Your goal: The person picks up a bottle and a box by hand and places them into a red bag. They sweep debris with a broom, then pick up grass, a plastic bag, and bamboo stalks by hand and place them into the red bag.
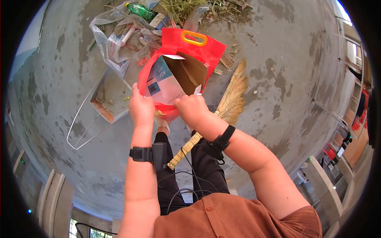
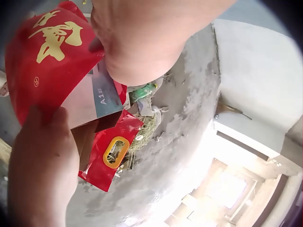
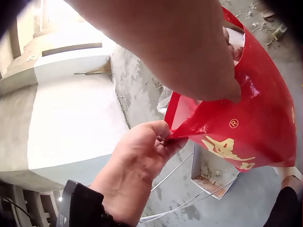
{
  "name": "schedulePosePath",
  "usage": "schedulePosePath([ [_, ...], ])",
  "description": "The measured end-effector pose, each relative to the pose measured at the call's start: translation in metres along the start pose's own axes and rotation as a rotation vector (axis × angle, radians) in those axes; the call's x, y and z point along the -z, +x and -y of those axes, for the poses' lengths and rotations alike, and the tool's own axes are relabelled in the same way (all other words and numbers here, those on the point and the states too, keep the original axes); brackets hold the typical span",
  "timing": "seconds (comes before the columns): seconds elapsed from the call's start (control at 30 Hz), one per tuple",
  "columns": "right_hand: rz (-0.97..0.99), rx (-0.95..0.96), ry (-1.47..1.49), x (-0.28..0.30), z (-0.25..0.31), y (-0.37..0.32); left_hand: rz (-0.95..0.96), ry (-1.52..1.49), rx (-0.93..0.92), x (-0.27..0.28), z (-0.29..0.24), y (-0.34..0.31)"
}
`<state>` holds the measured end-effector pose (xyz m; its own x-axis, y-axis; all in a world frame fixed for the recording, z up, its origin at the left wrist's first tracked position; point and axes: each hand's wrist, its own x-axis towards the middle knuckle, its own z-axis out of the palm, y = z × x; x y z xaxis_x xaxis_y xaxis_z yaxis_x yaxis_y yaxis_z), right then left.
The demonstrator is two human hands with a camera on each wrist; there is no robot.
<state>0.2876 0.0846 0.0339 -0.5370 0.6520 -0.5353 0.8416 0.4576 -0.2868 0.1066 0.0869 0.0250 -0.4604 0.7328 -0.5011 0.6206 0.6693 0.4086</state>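
A red plastic bag (image 1: 194, 49) with a yellow handle is held with its mouth up. Inside it stands a cardboard box (image 1: 168, 81), white and teal outside, its brown interior showing through the open top. My left hand (image 1: 142, 109) pinches the bag's left rim, fingertips and thumb on the red film in the right wrist view. At the near right rim, my right hand (image 1: 193, 109) grips the bag beside the box's edge, its thumb over the outside. Gold lettering (image 3: 227, 147) marks the bag's front.
A straw broom (image 1: 230, 99) leans by the legs on the right. Left of the bag lies a dustpan (image 1: 111, 95) with a wire handle. Beyond it is litter: clear plastic bags (image 1: 113, 39), a green bottle (image 1: 141, 12) and dry grass (image 1: 178, 10).
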Motion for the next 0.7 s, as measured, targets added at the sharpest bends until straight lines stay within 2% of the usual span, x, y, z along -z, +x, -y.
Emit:
schedulePosePath([
  [0.03, 0.0, -0.002, 0.001, -0.006, 0.001, -0.005, -0.004, 0.024, -0.01, -0.005, -0.002, 0.001],
  [0.1, -0.149, -0.07, -0.006, -0.027, -0.004, -0.015, -0.002, 0.051, -0.024, -0.02, -0.007, 0.004],
  [0.13, -0.148, -0.075, -0.003, -0.041, -0.012, -0.018, 0.012, -0.01, -0.118, -0.029, -0.01, 0.006],
  [0.17, -0.229, -0.089, 0.019, -0.055, -0.025, -0.02, 0.025, -0.072, -0.212, -0.037, -0.011, 0.005],
  [0.2, -0.31, -0.103, 0.039, -0.07, -0.036, -0.022, 0.028, -0.071, -0.214, -0.041, -0.016, -0.001],
  [0.27, -0.347, -0.251, 0.142, -0.096, -0.063, -0.02, 0.3, -0.322, -0.177, -0.044, -0.027, -0.01],
  [0.33, -0.421, -0.406, 0.261, -0.09, -0.083, -0.024, 0.315, -0.257, -0.231, -0.056, 0.004, -0.012],
  [0.37, -0.424, -0.414, 0.269, -0.092, -0.087, -0.031, 0.262, -0.17, -0.321, -0.063, 0.028, -0.012],
  [0.4, -0.537, -0.516, 0.298, -0.095, -0.092, -0.037, 0.208, -0.086, -0.414, -0.063, 0.048, -0.011],
  [0.43, -0.652, -0.619, 0.32, -0.098, -0.099, -0.043, 0.239, 0.0, -0.365, -0.055, 0.062, -0.014],
  [0.47, -0.659, -0.631, 0.319, -0.102, -0.104, -0.053, 0.271, 0.084, -0.317, -0.046, 0.079, -0.018],
  [0.53, 0.235, -0.763, 0.411, -0.118, -0.105, -0.08, 0.257, 0.157, -0.331, -0.04, 0.125, -0.025],
  [0.6, 0.337, -0.58, 0.519, -0.213, -0.096, -0.111, 0.373, 0.228, -0.235, -0.022, 0.142, -0.037],
  [0.67, 0.515, -1.053, 1.187, -0.155, -0.052, -0.119, 0.473, 0.332, -0.104, -0.002, 0.136, -0.056],
  [0.7, 0.499, -1.196, 1.322, -0.174, -0.035, -0.124, 0.544, 0.347, -0.115, -0.003, 0.147, -0.067],
])
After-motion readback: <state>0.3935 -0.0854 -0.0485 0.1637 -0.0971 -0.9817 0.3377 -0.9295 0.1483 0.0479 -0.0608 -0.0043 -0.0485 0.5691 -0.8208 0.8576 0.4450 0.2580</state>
